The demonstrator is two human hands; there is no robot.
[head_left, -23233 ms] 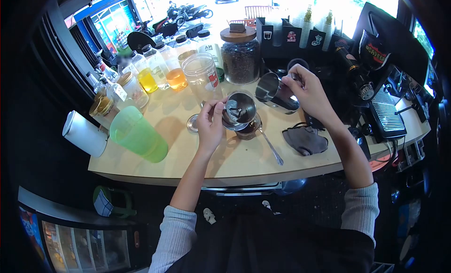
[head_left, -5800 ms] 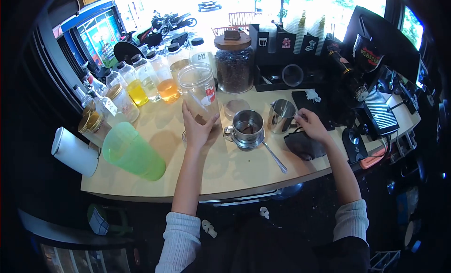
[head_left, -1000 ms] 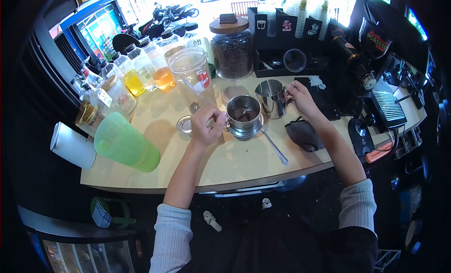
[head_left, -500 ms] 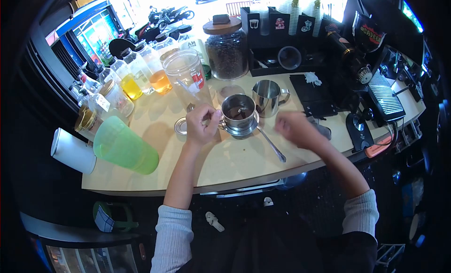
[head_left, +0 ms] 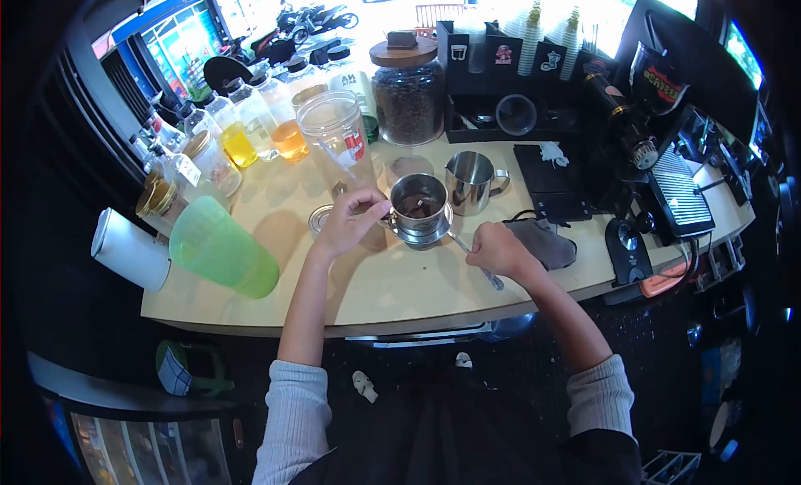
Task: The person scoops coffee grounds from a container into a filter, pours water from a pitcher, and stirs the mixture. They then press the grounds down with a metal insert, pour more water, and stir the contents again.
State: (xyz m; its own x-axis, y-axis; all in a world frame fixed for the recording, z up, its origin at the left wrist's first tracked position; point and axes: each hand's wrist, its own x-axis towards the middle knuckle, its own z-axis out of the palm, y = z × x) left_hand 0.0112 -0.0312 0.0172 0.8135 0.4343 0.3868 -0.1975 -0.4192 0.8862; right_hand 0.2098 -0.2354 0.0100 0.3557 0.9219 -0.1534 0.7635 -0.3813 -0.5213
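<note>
A small metal cup (head_left: 420, 208) with dark contents stands on a metal saucer-like base near the middle of the wooden counter. My left hand (head_left: 352, 221) is closed at the cup's left side, thumb and finger pinched on its handle. To the right of the cup my right hand (head_left: 498, 250) is closed over the middle of a long metal spoon (head_left: 494, 280), whose lower end shows below the hand. Behind the cup stands a steel pitcher (head_left: 470, 183). A round metal lid (head_left: 319, 219) lies left of my left hand.
A green tumbler (head_left: 224, 247) and a white canister (head_left: 130, 250) stand left. Behind are a tall clear jar (head_left: 337, 143), bottles and a coffee bean jar (head_left: 407, 93). A grey cloth (head_left: 544, 241) and black machine (head_left: 680, 189) are right.
My right hand has moved left and down onto the spoon and closed there. My left hand stays beside the cup. The whole view has shifted slightly.
</note>
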